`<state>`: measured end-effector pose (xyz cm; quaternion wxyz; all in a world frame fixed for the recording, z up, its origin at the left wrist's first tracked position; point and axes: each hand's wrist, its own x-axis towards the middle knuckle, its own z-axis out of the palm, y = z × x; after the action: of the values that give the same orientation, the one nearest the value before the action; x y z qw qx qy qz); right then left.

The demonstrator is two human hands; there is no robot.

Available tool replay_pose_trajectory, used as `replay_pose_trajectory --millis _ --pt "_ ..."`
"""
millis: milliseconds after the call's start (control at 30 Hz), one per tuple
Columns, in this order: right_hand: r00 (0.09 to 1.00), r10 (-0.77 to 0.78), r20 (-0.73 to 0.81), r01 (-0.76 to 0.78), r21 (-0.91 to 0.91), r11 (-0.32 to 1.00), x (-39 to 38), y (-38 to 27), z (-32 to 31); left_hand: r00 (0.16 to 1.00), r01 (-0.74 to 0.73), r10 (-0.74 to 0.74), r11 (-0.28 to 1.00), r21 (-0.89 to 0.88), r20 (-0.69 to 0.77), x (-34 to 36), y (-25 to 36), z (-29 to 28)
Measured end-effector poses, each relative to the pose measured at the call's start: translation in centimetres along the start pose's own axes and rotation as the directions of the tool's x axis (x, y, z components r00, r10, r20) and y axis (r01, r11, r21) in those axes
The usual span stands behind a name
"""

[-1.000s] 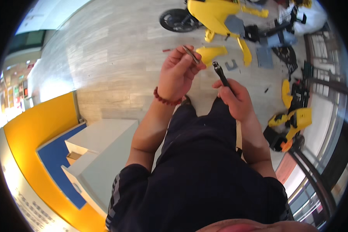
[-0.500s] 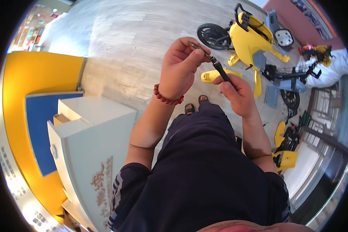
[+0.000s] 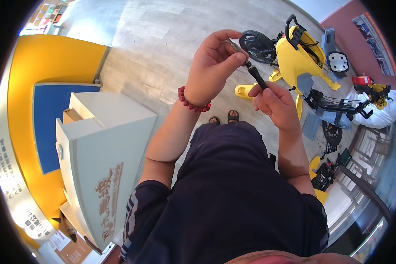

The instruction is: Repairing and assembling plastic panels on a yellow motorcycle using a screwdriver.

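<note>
My left hand (image 3: pixel 211 70), with a red bead bracelet at the wrist, pinches a slim metal bit (image 3: pixel 233 47) between curled fingers and thumb, partly hidden by the fingertips. My right hand (image 3: pixel 276 108) grips the rear of a black-handled tool (image 3: pixel 255 73), thumb along it, pointing up and left. The tool's metal head meets or nearly meets the bit at my left fingertips; I cannot tell whether it is seated.
Beyond my hands lie a partly dismantled yellow scooter (image 3: pixel 298 59), a black wheel (image 3: pixel 257 44), a loose yellow panel (image 3: pixel 243 90) and more parts at right. A white counter (image 3: pixel 96 158) stands on my left before a yellow wall (image 3: pixel 52 61). My sandalled feet show below.
The tool and bit, apart a second earlier, have come together. Both hands now sit higher and slightly right in view. The view has shifted, showing more of the counter and scooter.
</note>
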<state>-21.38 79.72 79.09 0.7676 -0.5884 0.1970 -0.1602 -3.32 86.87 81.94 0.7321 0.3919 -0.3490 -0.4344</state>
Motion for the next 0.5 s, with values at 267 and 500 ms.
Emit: replay_pose_trajectory --millis 267,500 --pt "0.993 0.013 0.120 -0.054 0.340 0.939 4.2 0.1 1.2 0.999 0.024 -0.027 0.987 -0.157 -0.017 2.7 -1.6 -3.4" --pt "0.999 0.032 -0.008 -0.030 0.152 0.988 10.7 0.5 4.9 0.984 -0.104 0.040 0.918 -0.382 -0.172 5.9 -1.5 -8.0"
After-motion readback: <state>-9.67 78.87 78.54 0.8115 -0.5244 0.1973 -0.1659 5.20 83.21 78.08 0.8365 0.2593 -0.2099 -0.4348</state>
